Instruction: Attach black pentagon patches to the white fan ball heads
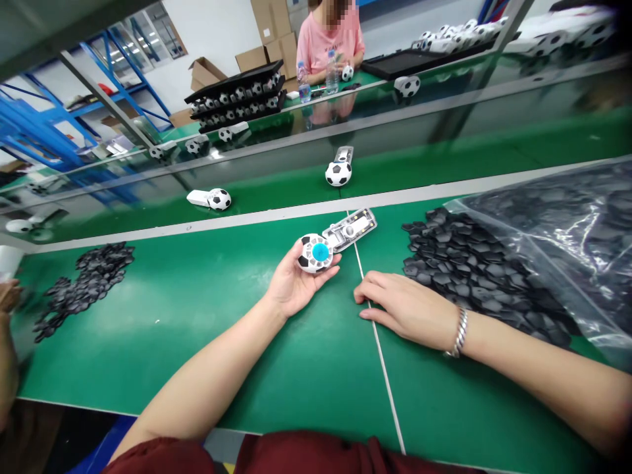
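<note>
Head view: the left hand (pixel 291 283) lies palm up over the middle of the green table (pixel 197 329), its fingers (pixel 330 264) cupped loosely around the round head of a football-patterned toy (pixel 316 253) — white with black patches and a blue disc at its centre. The toy's open grey handle (pixel 351 230) juts toward the table's far edge, unsupported. The right hand (pixel 407 308) rests flat on the table just beside it, fingers stretched out and holding nothing, near the heap of black pentagon pieces (pixel 459 263) at the table's right side.

The grip looks shallow, so I judge the toy could roll off the palm if the wrist tips, and the exposed handle could knock the table. A careless sweep of the right hand might scatter the heap.

Hard to make out: the handle's inner parts are too small to read, and the clear plastic bag (pixel 557 230) at the right edge glares, blurring its contents. A second pile of black pieces (pixel 83 283) sits at the left side; beside it a co-worker's hand (pixel 8 295) is cut off. Finished toys (pixel 338 172) lie on the belt beyond the far edge.
</note>
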Demonstrator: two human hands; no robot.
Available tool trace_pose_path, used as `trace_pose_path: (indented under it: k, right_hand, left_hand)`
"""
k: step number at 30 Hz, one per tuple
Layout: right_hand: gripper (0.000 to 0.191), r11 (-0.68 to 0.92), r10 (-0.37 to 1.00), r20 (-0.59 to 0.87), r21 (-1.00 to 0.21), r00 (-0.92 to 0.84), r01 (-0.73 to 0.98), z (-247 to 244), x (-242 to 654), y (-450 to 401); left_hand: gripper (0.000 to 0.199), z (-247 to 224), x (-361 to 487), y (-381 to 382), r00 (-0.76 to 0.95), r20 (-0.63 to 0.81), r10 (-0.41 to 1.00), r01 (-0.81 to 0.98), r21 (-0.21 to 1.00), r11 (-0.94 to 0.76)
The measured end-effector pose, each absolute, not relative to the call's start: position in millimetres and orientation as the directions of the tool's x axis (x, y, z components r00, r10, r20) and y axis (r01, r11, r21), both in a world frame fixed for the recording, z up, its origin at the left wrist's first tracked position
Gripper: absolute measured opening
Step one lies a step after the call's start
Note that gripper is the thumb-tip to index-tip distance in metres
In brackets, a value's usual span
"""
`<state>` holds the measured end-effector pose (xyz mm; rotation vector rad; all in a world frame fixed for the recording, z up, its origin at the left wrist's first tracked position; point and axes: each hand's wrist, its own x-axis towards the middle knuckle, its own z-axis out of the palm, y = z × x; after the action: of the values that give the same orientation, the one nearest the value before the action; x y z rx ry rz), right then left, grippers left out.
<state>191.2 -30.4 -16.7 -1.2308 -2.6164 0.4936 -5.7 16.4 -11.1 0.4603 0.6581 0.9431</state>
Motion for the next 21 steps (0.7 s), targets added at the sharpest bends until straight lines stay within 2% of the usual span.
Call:
trace_pose_path:
  k: [9,16,21]
  right_hand:
    - [0.009,0.584,0.779,0.032,-0.400,-0.626,0.706,-16.4,191.2,-30.5]
    - [0.010,0.581,0.777,0.020,-0.408,-0.629,0.705,-16.1,191.3,-30.3]
    - [0.009,0.569,0.781,0.002,-0.413,-0.624,0.711,-14.3,190.6,-30.5]
  left_hand:
    - [0.055,-8.5,-5.7,19.9,0.416,-0.384,0.824,-0.602,0.563,0.566]
    - [0.052,-10.4,-6.3,19.5,0.427,-0.373,0.823,-0.607,0.556,0.567]
    - [0.040,-11.7,-6.1,18.4,0.420,-0.365,0.831,-0.604,0.570,0.557]
